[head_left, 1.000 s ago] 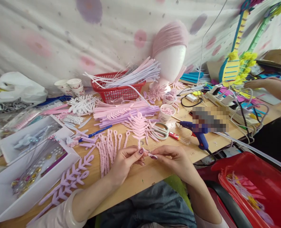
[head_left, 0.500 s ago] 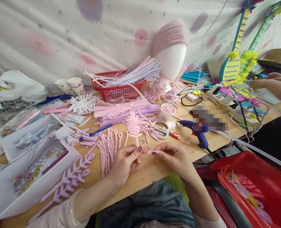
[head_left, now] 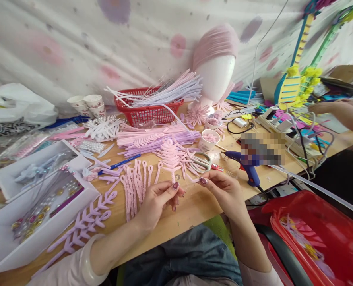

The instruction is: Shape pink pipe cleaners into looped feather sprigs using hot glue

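Pink sprig (head_left: 169, 153) is over the near-mid table (head_left: 191, 212), leafy end pointing away from the person; can't tell if it touches anything under it. L hand (head_left: 155, 204): grip pinching sprig's stem btwn thumb & fingers. R hand (head_left: 227, 192): grip pinching a short bent pink strip (head_left: 191, 178) btwn thumb & finger, free end near sprig's base, apart from it. Looped pink braids (head_left: 131, 190) in a row just L of sprig, 2 lilac sprigs (head_left: 94, 212) further L. Scissors (head_left: 201, 162) nr R hand, w/ blue glue gun (head_left: 249, 167) to their R. Paper cup (head_left: 206, 146) w/ pink bits behind scissors; red basket (head_left: 152, 116) of fuzzy stems at back.
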A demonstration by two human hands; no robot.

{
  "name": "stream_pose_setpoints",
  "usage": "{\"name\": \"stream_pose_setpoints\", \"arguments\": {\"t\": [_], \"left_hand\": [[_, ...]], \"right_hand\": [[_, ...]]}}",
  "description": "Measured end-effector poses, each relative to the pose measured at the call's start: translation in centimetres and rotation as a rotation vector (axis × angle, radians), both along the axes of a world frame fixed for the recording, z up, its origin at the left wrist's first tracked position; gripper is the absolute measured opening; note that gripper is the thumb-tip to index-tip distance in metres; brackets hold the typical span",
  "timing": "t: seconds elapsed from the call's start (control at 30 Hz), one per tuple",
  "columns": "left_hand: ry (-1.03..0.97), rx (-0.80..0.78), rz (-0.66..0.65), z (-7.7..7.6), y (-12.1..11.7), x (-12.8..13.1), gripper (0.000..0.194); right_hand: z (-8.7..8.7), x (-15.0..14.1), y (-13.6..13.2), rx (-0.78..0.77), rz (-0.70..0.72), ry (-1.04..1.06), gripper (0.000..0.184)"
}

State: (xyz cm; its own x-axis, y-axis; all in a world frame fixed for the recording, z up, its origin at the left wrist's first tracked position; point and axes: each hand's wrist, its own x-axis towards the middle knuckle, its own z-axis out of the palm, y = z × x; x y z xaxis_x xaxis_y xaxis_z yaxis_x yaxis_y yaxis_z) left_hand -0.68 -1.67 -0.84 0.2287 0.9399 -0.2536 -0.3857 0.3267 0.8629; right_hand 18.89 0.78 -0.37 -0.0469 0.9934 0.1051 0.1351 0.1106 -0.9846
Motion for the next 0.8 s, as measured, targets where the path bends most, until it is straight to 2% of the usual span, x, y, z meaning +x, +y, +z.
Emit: {"name": "stream_pose_setpoints", "arguments": {"t": [0.23, 0.43, 0.6, 0.7, 0.8], "left_hand": [[0.093, 0.035, -0.091, 0.0, 0.0, -0.1, 0.035], [0.075, 0.036, -0.107, 0.0, 0.1, 0.0, 0.035], [0.007, 0.000, 0.020, 0.0, 0.3, 0.2, 0.031], [-0.030, -0.031, 0.101, -0.2, 0.4, 0.2, 0.029], [-0.016, -0.030, 0.105, -0.4, 0.3, 0.1, 0.028]], "right_hand": [[0.1, -2.0, 0.8, 0.214, 0.074, -0.005, 0.015], [0.2, -2.3, 1.0, 0.266, 0.098, 0.011, 0.006], [0.6, -1.2, 0.5, 0.265, 0.093, -0.052, 0.006], [0.5, -0.4, -0.1, 0.234, 0.139, -0.109, 0.006], [0.5, -0.1, -0.6, 0.195, 0.176, -0.163, 0.007]]}}
